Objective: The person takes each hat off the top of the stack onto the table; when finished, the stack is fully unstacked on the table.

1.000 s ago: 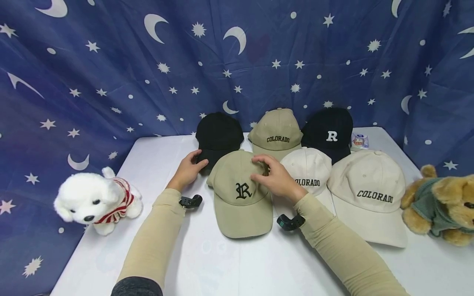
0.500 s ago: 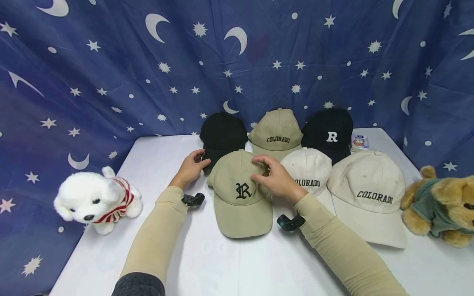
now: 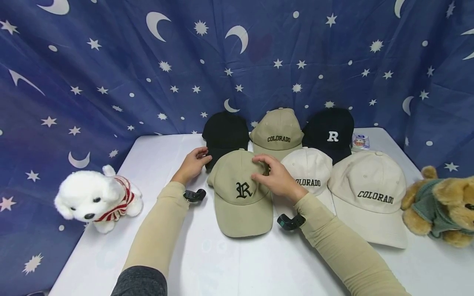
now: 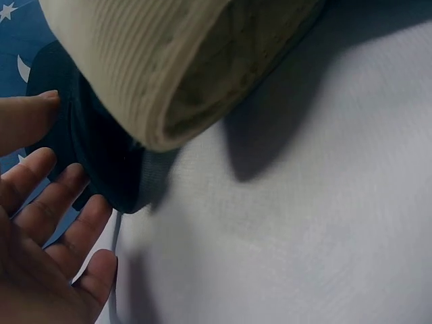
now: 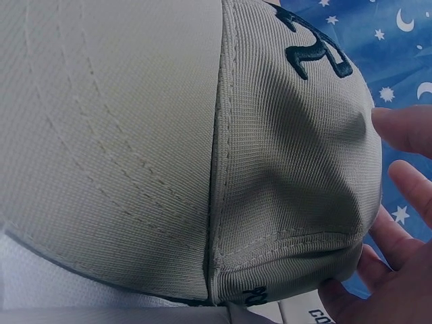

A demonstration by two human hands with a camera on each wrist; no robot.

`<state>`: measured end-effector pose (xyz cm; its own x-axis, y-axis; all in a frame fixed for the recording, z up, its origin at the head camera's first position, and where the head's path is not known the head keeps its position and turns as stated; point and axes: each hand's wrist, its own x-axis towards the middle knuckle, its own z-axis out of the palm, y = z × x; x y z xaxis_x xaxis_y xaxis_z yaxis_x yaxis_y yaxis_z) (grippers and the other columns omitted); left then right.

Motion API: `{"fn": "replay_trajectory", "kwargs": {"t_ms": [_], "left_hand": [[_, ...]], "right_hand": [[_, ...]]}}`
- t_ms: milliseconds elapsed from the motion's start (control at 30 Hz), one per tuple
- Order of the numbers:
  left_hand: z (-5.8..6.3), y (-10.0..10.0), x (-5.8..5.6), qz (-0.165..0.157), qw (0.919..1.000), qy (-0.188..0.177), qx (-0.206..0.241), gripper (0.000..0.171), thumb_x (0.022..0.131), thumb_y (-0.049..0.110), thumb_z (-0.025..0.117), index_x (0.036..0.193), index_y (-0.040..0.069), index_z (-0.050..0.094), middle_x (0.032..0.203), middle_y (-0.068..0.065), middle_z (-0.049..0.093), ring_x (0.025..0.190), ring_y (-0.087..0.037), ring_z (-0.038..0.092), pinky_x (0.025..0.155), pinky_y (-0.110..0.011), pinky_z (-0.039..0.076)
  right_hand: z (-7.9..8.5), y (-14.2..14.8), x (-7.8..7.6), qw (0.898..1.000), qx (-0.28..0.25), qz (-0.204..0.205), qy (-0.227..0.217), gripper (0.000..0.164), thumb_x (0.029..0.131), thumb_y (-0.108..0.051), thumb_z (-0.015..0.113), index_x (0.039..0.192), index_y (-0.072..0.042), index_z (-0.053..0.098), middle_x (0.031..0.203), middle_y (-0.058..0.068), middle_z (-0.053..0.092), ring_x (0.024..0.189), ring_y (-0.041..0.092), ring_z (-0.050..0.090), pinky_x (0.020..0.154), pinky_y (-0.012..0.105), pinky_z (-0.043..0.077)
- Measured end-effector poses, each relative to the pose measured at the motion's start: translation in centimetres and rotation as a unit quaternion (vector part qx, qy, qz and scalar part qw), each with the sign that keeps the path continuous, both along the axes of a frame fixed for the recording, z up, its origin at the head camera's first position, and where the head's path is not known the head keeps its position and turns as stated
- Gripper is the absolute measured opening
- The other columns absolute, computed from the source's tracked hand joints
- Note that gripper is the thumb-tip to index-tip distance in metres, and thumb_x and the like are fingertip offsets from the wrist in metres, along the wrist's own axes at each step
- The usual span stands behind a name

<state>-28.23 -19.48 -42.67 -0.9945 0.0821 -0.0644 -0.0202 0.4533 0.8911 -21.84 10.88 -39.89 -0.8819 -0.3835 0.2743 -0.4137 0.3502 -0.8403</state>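
In the head view, a black cap point(image 3: 226, 131) stands at the back left. My left hand point(image 3: 192, 165) touches its left side near the brim; the left wrist view shows thumb and fingers spread, with fingertips point(image 4: 98, 206) against the dark fabric. A khaki cap with a black letter R point(image 3: 242, 193) sits in front, overlapping the black cap's brim. At its right side, my right hand point(image 3: 275, 174) rests thumb and fingertips on the crown. In the right wrist view, the fingers point(image 5: 398, 236) lie loosely bent along the crown's edge, not wrapped round it.
Behind stand a tan COLORADO cap point(image 3: 279, 128) and a black cap with white R point(image 3: 328, 131). To the right are a small white cap point(image 3: 307, 164) and a larger cream cap point(image 3: 370, 181). Plush dogs, white point(image 3: 89, 195) and brown point(image 3: 440, 205), flank them. A small package point(image 3: 360, 142) sits back right.
My left hand has moved slightly right, and the black cap has shifted right with it, closer to the tan COLORADO cap. My right hand and the khaki cap have stayed in place.
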Motion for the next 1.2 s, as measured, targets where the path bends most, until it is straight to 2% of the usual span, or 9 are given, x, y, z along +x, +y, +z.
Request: {"fn": "replay_trajectory", "kwargs": {"t_ms": [233,533,767,1033,1200], "left_hand": [[0.0,0.2,-0.1,-0.004,1.0000,-0.003,0.000,0.054,0.102,0.016,0.057,0.149,-0.003,0.039,0.150,-0.020,0.044,0.141,-0.032,0.038,0.115,-0.040,0.029],[-0.2,0.6,-0.2,-0.005,1.0000,-0.004,-0.007,0.047,0.106,0.017,0.049,0.147,-0.003,0.042,0.148,-0.022,0.046,0.139,-0.031,0.040,0.115,-0.039,0.029],[-0.2,0.7,-0.1,-0.005,1.0000,-0.003,-0.007,0.048,0.106,0.017,0.049,0.148,-0.004,0.041,0.148,-0.022,0.045,0.139,-0.031,0.041,0.115,-0.040,0.029],[0.3,0.3,0.2,0.008,0.9999,0.003,-0.014,0.053,0.104,0.025,0.055,0.148,-0.001,0.042,0.147,-0.020,0.047,0.138,-0.032,0.041,0.114,-0.041,0.031],[1.0,0.3,0.6,0.001,0.9997,0.022,-0.012,0.054,0.103,0.025,0.057,0.147,-0.004,0.042,0.147,-0.022,0.046,0.137,-0.034,0.041,0.114,-0.041,0.031]], "right_hand": [[0.0,0.0,0.1,1.000,-0.001,-0.001,0.000,0.043,0.088,-0.009,0.074,0.127,0.003,0.060,0.135,0.018,0.055,0.128,0.033,0.048,0.109,0.044,0.036],[-0.1,0.1,0.1,1.000,-0.006,0.000,-0.006,0.043,0.088,-0.007,0.074,0.127,0.003,0.059,0.135,0.019,0.055,0.127,0.033,0.048,0.107,0.047,0.037],[0.1,0.1,0.2,1.000,-0.002,-0.004,-0.018,0.043,0.088,-0.009,0.075,0.128,0.001,0.060,0.144,0.017,0.050,0.134,0.032,0.044,0.111,0.045,0.034],[0.9,0.5,0.2,1.000,0.006,-0.011,-0.025,0.044,0.089,-0.013,0.073,0.129,-0.001,0.059,0.150,0.016,0.045,0.140,0.033,0.038,0.115,0.051,0.027],[1.7,1.2,0.1,1.000,0.009,-0.013,-0.006,0.045,0.089,-0.010,0.073,0.130,0.000,0.059,0.149,0.017,0.047,0.139,0.031,0.040,0.112,0.053,0.029]]}}
